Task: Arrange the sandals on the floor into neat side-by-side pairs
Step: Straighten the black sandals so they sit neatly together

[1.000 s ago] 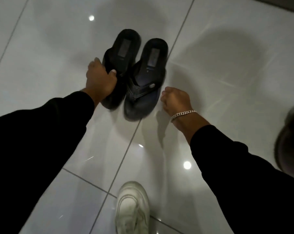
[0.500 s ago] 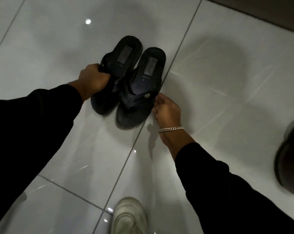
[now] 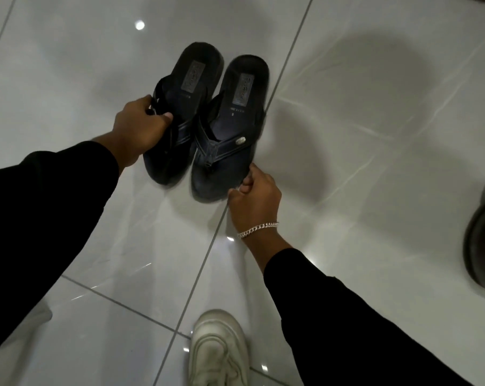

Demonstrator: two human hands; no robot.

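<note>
1. Half a second ago the right hand [image 3: 254, 200] lay against the side of the right-hand black rubber thong sandal [image 3: 228, 129]. It has since slid back to that sandal's toe end, and both sandals sit a little lower and more squarely in the centre of the frame.
2. The left-hand black rubber thong sandal [image 3: 181, 112] has stayed in the left hand [image 3: 137, 132] throughout, its inner edge touching or slightly overlapping its partner.
3. Judged from this, the pair is nearly set. The two sandals lie side by side, heels toward the top of the frame, and only a small squaring of the toes seems left.
4. The left hand's fingers [image 3: 141, 103] are clamped on the outer strap of the left-hand sandal, thumb across the front and the other fingers curled over the strap.
5. The right hand's fingers [image 3: 248, 179] are curled loosely together, their tips touching the toe rim of the right-hand sandal. I cannot tell whether they pinch the rim or merely push it.
6. Both sandals rest on the glossy white tiled floor [image 3: 361, 135], just left of a grout line. A dark shoe [image 3: 483, 238] at the right edge of the frame lies well apart.
</note>
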